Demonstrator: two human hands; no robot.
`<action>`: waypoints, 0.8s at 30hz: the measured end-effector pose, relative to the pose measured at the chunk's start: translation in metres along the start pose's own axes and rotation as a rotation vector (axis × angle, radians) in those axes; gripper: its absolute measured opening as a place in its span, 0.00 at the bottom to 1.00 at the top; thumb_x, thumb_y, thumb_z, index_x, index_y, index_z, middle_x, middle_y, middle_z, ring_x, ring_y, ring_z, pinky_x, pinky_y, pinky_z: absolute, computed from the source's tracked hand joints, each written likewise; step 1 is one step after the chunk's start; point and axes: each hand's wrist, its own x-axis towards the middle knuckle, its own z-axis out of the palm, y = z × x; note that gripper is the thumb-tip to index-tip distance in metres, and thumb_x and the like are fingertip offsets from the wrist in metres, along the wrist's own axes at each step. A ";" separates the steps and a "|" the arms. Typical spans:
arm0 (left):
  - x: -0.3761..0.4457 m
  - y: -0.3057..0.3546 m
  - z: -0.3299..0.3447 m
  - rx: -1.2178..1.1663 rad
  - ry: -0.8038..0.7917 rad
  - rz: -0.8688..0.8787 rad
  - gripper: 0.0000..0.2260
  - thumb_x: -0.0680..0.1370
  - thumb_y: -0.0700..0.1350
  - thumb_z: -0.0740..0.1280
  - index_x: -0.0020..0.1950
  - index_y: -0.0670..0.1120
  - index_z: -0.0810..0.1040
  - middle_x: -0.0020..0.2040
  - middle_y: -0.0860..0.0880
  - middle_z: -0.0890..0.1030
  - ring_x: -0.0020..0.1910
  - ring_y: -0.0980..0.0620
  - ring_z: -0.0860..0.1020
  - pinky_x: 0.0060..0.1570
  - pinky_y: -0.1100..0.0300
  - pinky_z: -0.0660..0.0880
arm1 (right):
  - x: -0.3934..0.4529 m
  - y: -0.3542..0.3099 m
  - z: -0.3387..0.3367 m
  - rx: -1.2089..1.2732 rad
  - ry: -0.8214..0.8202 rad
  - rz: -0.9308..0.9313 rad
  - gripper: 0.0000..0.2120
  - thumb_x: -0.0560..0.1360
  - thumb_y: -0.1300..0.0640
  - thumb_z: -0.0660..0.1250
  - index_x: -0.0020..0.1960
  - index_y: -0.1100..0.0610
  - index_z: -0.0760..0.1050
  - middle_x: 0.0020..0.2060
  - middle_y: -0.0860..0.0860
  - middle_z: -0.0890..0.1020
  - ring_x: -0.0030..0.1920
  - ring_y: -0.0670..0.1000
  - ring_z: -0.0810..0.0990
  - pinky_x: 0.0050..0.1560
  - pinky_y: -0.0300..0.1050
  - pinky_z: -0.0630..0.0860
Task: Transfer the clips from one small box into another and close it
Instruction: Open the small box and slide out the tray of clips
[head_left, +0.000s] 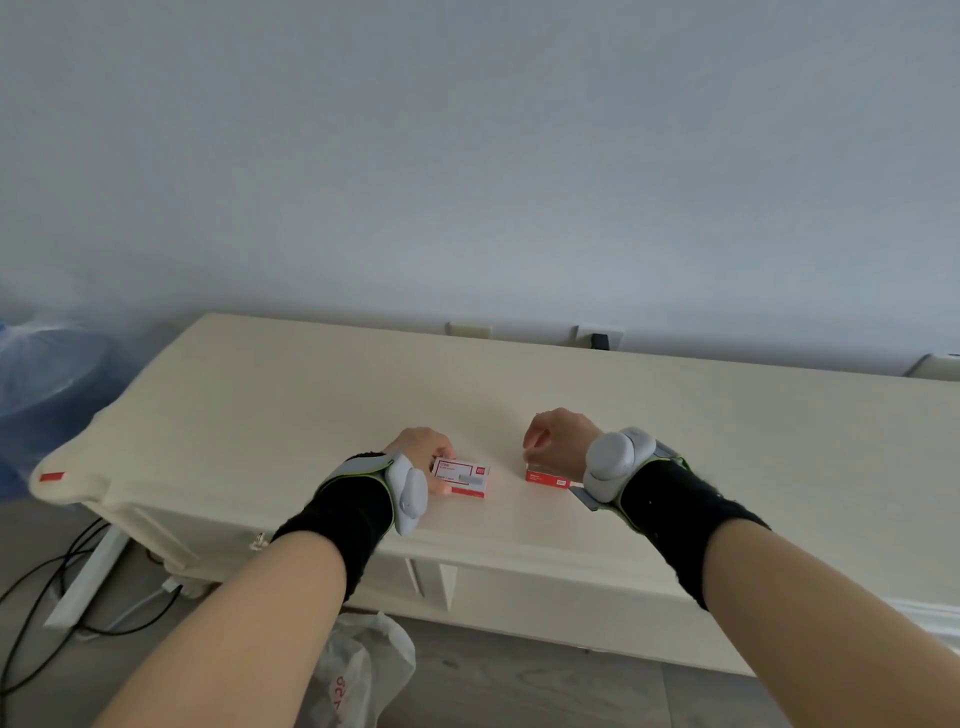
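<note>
Although both small boxes lie in plain sight on the cream table, much about them is hard to read. Print on the left box, white on top with a red band, is too blurred to make out, and its left end sits under the fingers of the left hand, which grip it on the tabletop. Only part of the right box, red on its near side, shows; the right hand covers its far part, fingers curled loosely down over it, and whether they pinch it or a clip cannot be told. No clips can be seen, nor whether either box is open. Grey devices on black wrist bands hide both wrists.

At the table's far edge stands a pale wall with two sockets. Left of the table a blue plastic bag leans against the wall, black cables trail over the grey floor, and a white plastic bag lies near its front.
</note>
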 end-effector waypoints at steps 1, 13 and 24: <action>0.000 0.000 0.000 -0.003 0.000 -0.003 0.19 0.70 0.40 0.73 0.60 0.40 0.76 0.60 0.42 0.80 0.57 0.45 0.79 0.50 0.64 0.70 | 0.000 0.000 -0.001 0.013 0.005 -0.001 0.12 0.74 0.61 0.63 0.56 0.60 0.78 0.56 0.55 0.82 0.57 0.56 0.80 0.58 0.45 0.75; -0.013 0.024 -0.035 -0.012 0.150 0.030 0.17 0.73 0.42 0.71 0.60 0.41 0.76 0.59 0.40 0.78 0.56 0.43 0.78 0.44 0.70 0.72 | 0.006 0.002 -0.006 0.147 0.126 -0.017 0.10 0.74 0.59 0.65 0.54 0.60 0.78 0.54 0.56 0.82 0.50 0.54 0.79 0.46 0.42 0.71; -0.027 0.069 -0.072 -0.068 0.335 0.099 0.17 0.74 0.42 0.70 0.61 0.43 0.75 0.61 0.40 0.72 0.54 0.41 0.77 0.58 0.54 0.73 | 0.013 -0.013 -0.006 0.966 0.287 0.012 0.12 0.73 0.53 0.70 0.44 0.60 0.71 0.34 0.57 0.83 0.30 0.51 0.82 0.36 0.43 0.84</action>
